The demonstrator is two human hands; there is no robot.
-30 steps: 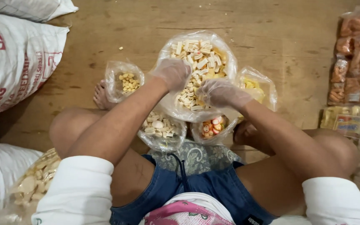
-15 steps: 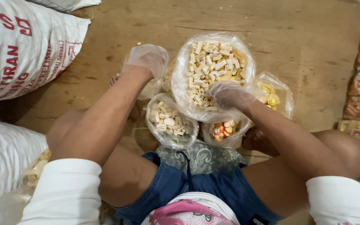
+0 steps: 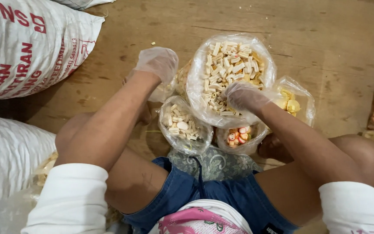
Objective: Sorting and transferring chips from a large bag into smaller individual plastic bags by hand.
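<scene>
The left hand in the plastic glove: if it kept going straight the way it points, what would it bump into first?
The left hand points away from the person, over a small clear bag of yellowish snacks that it mostly hides. Beyond its fingertips only bare wooden floor shows, so the way looks free, though depth is unclear.

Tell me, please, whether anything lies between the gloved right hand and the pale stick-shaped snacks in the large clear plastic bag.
Nothing visible does. The gloved right hand is already inside the open mouth of the large clear plastic bag, resting on the pale stick-shaped snacks; only its thin clear glove separates skin from food. The gloved left hand is off to the side, over another bag.
</scene>
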